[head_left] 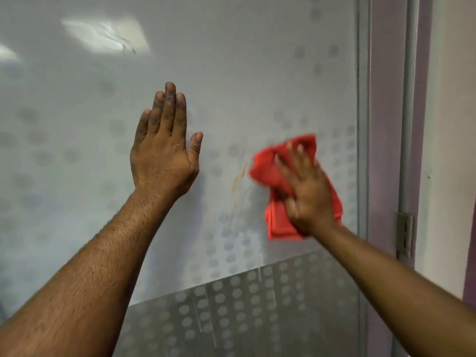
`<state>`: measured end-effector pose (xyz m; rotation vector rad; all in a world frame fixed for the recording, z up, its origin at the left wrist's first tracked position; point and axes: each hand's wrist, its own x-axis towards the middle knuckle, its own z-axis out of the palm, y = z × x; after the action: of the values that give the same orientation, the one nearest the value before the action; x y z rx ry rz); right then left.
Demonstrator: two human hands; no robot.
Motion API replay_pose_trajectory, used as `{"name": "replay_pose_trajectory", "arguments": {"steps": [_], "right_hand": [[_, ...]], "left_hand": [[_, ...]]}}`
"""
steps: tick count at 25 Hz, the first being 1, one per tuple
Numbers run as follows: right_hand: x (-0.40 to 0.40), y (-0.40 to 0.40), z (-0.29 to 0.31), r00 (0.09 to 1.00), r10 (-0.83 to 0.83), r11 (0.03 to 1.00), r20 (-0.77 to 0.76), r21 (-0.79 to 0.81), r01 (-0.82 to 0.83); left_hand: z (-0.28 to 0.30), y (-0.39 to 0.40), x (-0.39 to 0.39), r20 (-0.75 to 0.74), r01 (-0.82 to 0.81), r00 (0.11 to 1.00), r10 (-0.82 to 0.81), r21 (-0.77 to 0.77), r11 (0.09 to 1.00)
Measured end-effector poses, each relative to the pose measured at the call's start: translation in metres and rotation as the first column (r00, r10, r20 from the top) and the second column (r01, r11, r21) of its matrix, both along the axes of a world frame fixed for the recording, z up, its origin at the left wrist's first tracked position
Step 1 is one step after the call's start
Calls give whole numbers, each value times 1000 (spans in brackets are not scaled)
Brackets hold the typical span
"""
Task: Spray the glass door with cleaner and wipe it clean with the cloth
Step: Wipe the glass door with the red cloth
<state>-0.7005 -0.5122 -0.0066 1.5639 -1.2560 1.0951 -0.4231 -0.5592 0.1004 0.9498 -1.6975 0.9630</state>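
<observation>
Glass door fills most of the view, standing upright, long axis vertical, its right edge running up along a grey frame strip. Surface is frosted with a grey dot pattern, denser toward the right and lower part; a darker band with dots cuts diagonally across the bottom, with thin wet-looking drip streaks on it. Bright light reflection top left of the pane. Thin orange-brown smear on the glass at mid height, between the two hands, just left of the cloth.

Red cloth is bunched, pressed against the glass right of centre, near the door's right edge. It hangs roughly vertical, upper corner toward top right, lower folds dropping below the wrist. Edges blurred.

Right hand lies flat on the cloth, fingers spread and pointing up-left, palm pressing it to the pane; grip is a flat press on the cloth, not a fist. Hand blurred.

Left hand is released, holding nothing: fingers straight, together, pointing up, thumb out to the right. Looks flat at the glass; contact cannot be confirmed.

Metal hinge on the purple door frame, far right, white wall beyond it.

No containers in view.
</observation>
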Motion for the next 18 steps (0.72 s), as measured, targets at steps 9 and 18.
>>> {"name": "replay_pose_trajectory", "arguments": {"steps": [9, 18], "right_hand": [[29, -12, 74, 986, -32, 990, 163, -129, 53], [20, -1, 42, 997, -58, 998, -45, -19, 57]], "left_hand": [[-6, -6, 51, 11, -48, 999, 49, -9, 999], [-26, -6, 75, 11, -75, 997, 75, 3, 997]]}}
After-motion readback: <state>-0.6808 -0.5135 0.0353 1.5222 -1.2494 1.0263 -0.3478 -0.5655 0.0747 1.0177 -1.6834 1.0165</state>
